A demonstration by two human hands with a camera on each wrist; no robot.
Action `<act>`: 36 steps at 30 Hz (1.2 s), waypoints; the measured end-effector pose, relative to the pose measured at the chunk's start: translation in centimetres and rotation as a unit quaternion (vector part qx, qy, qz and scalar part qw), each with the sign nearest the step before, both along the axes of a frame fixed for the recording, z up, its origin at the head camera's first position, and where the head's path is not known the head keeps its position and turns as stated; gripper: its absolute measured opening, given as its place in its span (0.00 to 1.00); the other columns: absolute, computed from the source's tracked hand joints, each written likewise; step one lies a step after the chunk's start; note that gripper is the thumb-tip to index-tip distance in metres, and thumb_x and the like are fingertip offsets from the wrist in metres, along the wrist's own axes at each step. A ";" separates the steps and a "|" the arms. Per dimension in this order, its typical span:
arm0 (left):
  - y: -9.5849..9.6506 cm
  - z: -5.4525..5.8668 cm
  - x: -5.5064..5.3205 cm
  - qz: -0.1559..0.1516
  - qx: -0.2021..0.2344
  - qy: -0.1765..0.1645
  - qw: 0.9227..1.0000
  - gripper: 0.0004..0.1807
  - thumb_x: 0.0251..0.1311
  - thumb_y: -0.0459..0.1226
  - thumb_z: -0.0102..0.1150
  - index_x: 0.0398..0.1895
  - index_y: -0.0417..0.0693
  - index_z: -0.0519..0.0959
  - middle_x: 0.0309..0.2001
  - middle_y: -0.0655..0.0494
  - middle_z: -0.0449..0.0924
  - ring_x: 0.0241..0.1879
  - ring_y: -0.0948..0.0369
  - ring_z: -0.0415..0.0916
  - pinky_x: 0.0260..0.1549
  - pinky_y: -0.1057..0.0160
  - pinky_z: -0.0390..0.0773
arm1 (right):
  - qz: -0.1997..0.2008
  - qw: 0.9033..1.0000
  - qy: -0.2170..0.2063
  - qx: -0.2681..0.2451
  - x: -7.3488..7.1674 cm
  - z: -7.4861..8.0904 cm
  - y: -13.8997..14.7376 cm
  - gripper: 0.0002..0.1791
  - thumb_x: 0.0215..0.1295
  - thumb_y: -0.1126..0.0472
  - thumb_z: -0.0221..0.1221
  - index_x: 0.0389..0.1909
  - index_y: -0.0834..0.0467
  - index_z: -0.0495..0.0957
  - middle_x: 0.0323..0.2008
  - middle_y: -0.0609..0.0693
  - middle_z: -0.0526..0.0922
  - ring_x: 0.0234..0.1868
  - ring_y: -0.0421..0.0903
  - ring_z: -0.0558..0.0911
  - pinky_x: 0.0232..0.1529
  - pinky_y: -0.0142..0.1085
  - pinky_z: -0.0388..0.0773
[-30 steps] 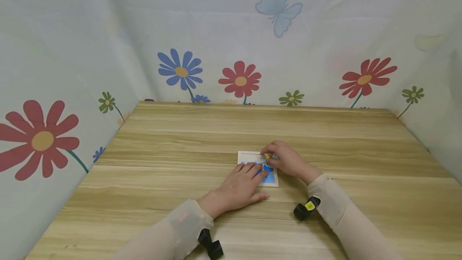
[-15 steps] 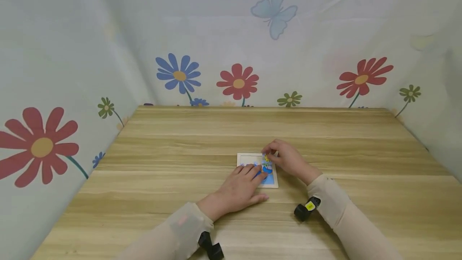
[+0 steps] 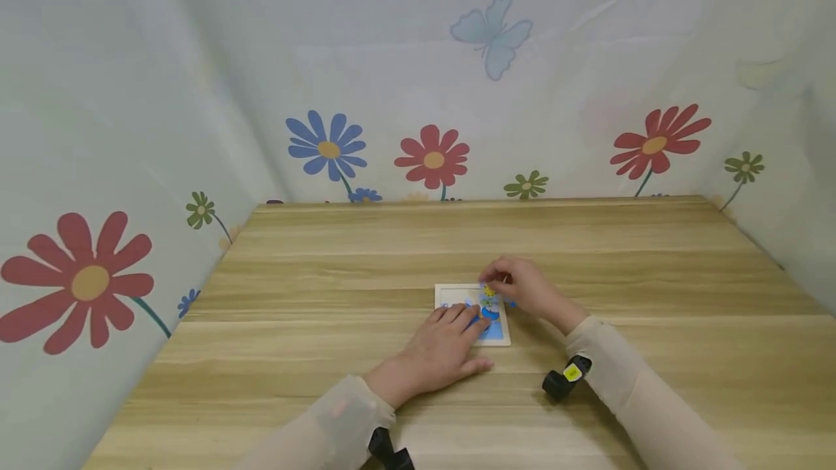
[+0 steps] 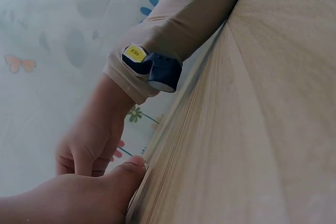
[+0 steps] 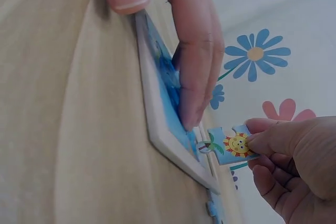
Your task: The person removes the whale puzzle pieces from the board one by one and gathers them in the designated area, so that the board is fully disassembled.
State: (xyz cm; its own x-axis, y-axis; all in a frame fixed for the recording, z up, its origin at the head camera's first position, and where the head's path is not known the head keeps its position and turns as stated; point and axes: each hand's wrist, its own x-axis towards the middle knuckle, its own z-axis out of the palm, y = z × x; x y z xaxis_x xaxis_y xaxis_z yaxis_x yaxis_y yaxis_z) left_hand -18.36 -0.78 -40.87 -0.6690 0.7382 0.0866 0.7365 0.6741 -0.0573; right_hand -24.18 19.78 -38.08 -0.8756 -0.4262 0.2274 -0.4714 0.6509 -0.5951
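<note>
While the thumb and fingers of my right hand (image 3: 522, 287) pinch a puzzle piece (image 5: 231, 146) showing a smiling sun and palm tree, at the board corner nearest the table's far right corner, my left hand (image 3: 436, 347) rests with fingers extended across the pale-rimmed puzzle board (image 3: 457, 286). A small blue piece (image 3: 512, 304) shows just beside its right side. The board lies on the wood-grain table (image 3: 366, 252), well apart from the far edge, beyond which hangs a flower-printed curtain (image 3: 366, 56).
</note>
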 end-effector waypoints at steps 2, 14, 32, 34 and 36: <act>0.0 -0.1 0.1 0.002 -0.001 0.000 1.000 0.36 0.66 0.64 0.38 0.70 0.56 0.63 0.71 0.53 0.64 0.69 0.55 0.61 0.66 0.50 0.64 | 0.002 1.000 -0.004 -0.001 0.0 0.3 0.1 0.07 0.63 0.69 0.59 0.39 0.61 0.83 0.37 0.54 0.85 0.36 0.43 0.79 0.38 0.31 0.75; 0.1 -0.2 0.0 0.004 0.005 -0.002 1.000 0.35 0.67 0.63 0.39 0.70 0.56 0.63 0.70 0.53 0.64 0.69 0.54 0.61 0.67 0.49 0.64 | 0.009 1.000 0.002 0.029 -0.5 2.6 0.9 0.07 0.63 0.70 0.59 0.39 0.62 0.83 0.37 0.55 0.85 0.35 0.43 0.80 0.37 0.32 0.77; 0.1 -0.2 0.0 0.005 -0.002 0.006 1.000 0.36 0.65 0.64 0.40 0.70 0.57 0.64 0.70 0.54 0.64 0.69 0.55 0.62 0.66 0.52 0.64 | 0.026 0.998 -0.035 0.052 -0.7 4.4 3.7 0.07 0.64 0.70 0.58 0.38 0.64 0.83 0.38 0.57 0.86 0.39 0.48 0.84 0.42 0.37 0.80; 0.1 -0.2 0.0 0.008 -0.004 0.003 1.000 0.36 0.65 0.64 0.40 0.70 0.57 0.63 0.70 0.54 0.64 0.69 0.55 0.61 0.66 0.52 0.64 | 0.027 0.997 -0.038 0.058 -0.7 4.5 4.0 0.07 0.64 0.70 0.58 0.38 0.64 0.83 0.38 0.57 0.86 0.39 0.48 0.84 0.41 0.36 0.80; 0.1 -0.2 0.0 0.008 -0.004 0.004 1.000 0.36 0.65 0.64 0.40 0.70 0.57 0.64 0.70 0.54 0.64 0.69 0.56 0.61 0.66 0.52 0.64 | 0.028 0.997 -0.043 0.062 -0.6 4.6 4.4 0.07 0.64 0.69 0.58 0.38 0.63 0.83 0.37 0.57 0.87 0.39 0.47 0.84 0.41 0.35 0.80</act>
State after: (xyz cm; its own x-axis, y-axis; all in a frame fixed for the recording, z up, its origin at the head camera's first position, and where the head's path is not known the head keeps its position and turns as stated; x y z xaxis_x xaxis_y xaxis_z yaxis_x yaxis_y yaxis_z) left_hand -18.37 -0.69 -41.09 -0.6800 0.7280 0.0868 0.7250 0.6854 -0.0686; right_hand -24.81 24.14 -33.44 -0.8638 -0.4949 0.0943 -0.4591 0.6962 -0.5519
